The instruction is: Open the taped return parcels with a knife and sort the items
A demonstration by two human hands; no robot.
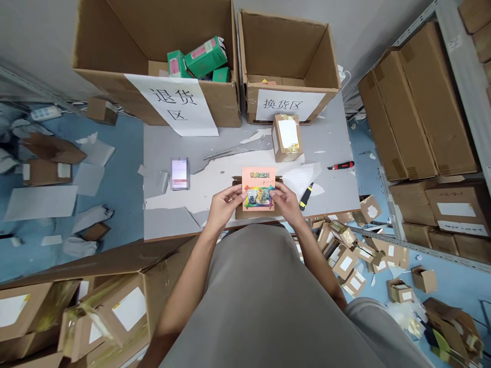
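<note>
Between my two hands is a pink booklet (258, 176) with Chinese characters and a colourful picture on its cover. My left hand (226, 205) grips its left edge, thumb on the front. On the opposite edge my right hand (286, 204) holds it the same way. Under the booklet lies a small cardboard box (240, 212), mostly hidden, at the table's front edge. Just right of my right hand rests a yellow and black utility knife (306, 197). Behind the booklet stands a taped carton (282, 140) with a white label.
Two large labelled boxes stand at the back: the left box (111, 92) holds green packages (207, 57), the right box (249, 97) little visible. A red and black cutter (341, 165) and a pixelated card (180, 174) lie on the table (226, 138). Cartons (345, 263) litter the floor at right.
</note>
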